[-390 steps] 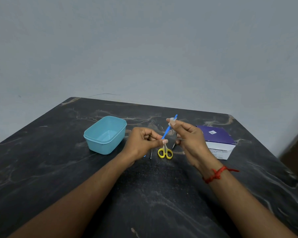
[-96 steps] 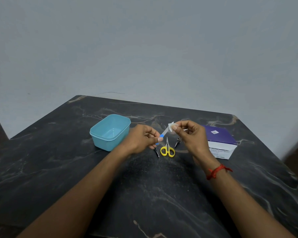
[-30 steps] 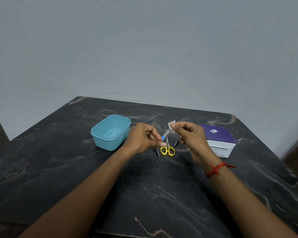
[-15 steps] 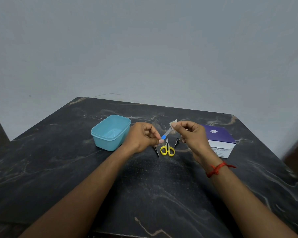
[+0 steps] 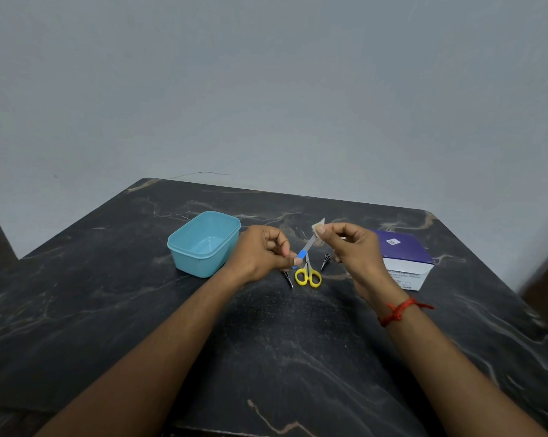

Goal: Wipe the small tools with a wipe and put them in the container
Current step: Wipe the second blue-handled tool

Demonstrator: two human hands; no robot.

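Note:
My left hand (image 5: 264, 253) pinches the blue handle end of a slim metal tool (image 5: 304, 250), which slants up to the right above the table. My right hand (image 5: 353, 250) pinches a small white wipe (image 5: 318, 227) around the tool's upper tip. On the table under them lie yellow-handled scissors (image 5: 308, 275), a small dark pointed tool (image 5: 287, 277) to their left and another (image 5: 326, 261) to their right. The light blue container (image 5: 203, 242) stands open to the left of my left hand, with nothing visible inside.
A purple and white box (image 5: 403, 261) sits to the right of my right hand. The dark marbled table (image 5: 266, 342) ends at a grey wall behind, and its right edge runs close to the box.
Over the last second the wipe in my right hand has stayed near the tool's upper tip with only slight shifts. My left hand keeps its hold on the blue end.

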